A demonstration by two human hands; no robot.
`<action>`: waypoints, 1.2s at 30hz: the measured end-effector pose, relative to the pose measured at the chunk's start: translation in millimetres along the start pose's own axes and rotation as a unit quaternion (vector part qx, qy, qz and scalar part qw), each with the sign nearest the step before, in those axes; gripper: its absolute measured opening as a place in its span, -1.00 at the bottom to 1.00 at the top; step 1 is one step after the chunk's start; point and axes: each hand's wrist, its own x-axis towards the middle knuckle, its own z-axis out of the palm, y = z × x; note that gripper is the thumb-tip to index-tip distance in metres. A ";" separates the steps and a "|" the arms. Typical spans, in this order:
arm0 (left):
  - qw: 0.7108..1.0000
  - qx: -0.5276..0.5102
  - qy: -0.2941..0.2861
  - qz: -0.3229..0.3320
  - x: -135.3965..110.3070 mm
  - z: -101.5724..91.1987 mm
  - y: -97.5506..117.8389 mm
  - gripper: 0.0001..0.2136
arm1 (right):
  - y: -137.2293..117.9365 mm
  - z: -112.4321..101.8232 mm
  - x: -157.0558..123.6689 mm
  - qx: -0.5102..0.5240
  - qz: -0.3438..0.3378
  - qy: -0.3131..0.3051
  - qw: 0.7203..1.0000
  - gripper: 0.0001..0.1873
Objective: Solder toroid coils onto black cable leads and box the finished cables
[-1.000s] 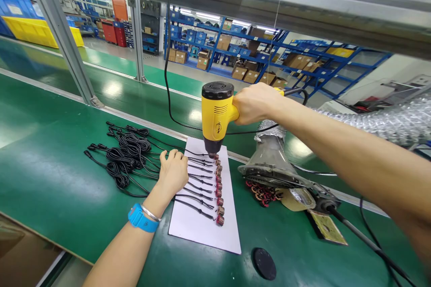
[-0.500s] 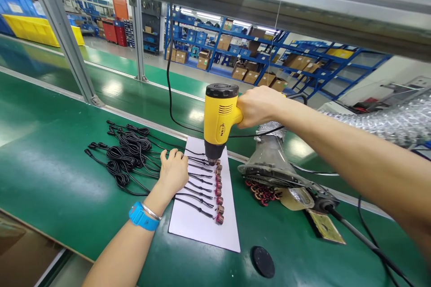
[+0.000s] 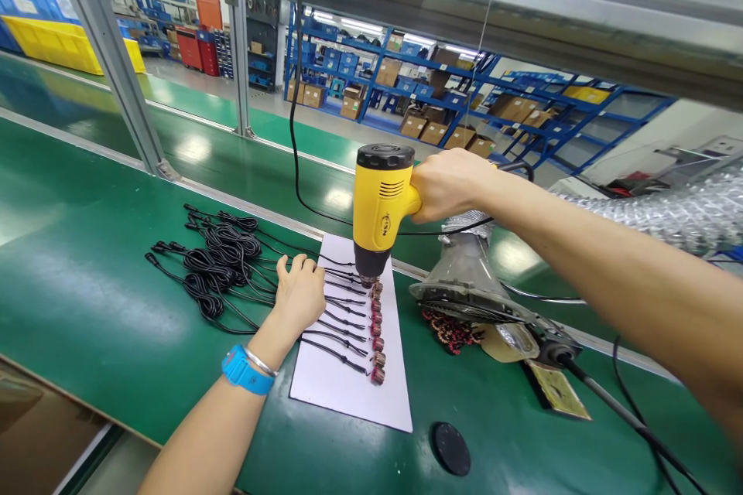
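My right hand (image 3: 450,184) grips the handle of a yellow and black heat gun (image 3: 378,209), its nozzle pointing down close over the far end of a row of copper-wound, red-marked coils (image 3: 377,329). The coils lie on a white board (image 3: 371,408), beside the split ends of several black cables (image 3: 340,342). At the board's left edge, my left hand (image 3: 299,295) has its bent fingers on the cables, apparently holding one; the thumb and fingertips are hidden. The bundled cable lengths (image 3: 224,259) lie left of this hand.
A clear fume hood (image 3: 464,267) with a silver duct (image 3: 655,209) stands to the right. Red and black wire pieces (image 3: 456,332) lie under it. A round black disc (image 3: 451,448) rests near the front. A metal post (image 3: 110,62) rises behind the green bench (image 3: 104,271).
The heat gun's nozzle has shifted very slightly towards me along the coil row. My left hand has stayed in place on the cables.
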 end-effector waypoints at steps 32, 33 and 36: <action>1.000 0.012 0.000 0.001 0.2 1.9 0.7 -0.80 | -5.8 3.7 -0.6 0.001 0.013 -0.012 1.000 -0.66; 1.000 0.012 0.000 0.000 0.0 1.9 0.7 -0.80 | -4.8 3.1 -0.8 -0.002 0.009 -0.015 1.000 -0.67; 1.000 0.010 0.001 0.000 -0.2 1.9 0.8 -0.80 | -1.3 3.5 -2.0 -0.004 0.002 -0.024 1.000 -0.70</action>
